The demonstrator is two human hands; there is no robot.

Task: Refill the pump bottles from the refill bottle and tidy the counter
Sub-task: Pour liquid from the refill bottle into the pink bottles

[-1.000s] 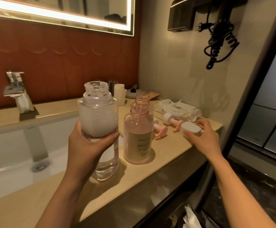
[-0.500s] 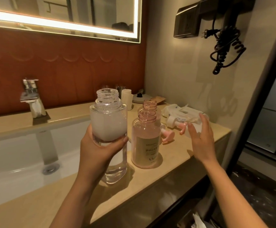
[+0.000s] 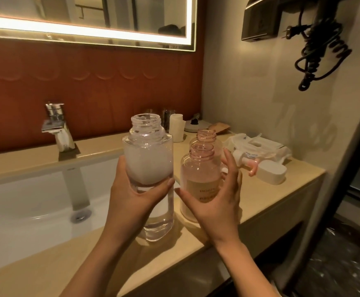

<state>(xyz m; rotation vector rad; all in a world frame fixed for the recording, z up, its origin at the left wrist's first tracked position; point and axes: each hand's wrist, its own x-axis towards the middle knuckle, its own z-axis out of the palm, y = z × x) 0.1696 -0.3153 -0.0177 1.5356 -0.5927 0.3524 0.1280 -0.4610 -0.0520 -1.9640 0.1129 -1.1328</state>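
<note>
Pointing to 12 o'clock, both open necks rise upright above the counter (image 3: 267, 202). The left hand (image 3: 131, 196) grips the clear bottle (image 3: 149, 166). The front pink bottle (image 3: 198, 168) stands just beside it at 3 o'clock, its neck lower. The nearer right hand (image 3: 215, 202) curls round it.

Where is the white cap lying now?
In the head view, the white cap lies at the right end of the counter, in front of the wipes pack, right of the pink bottle.
</note>
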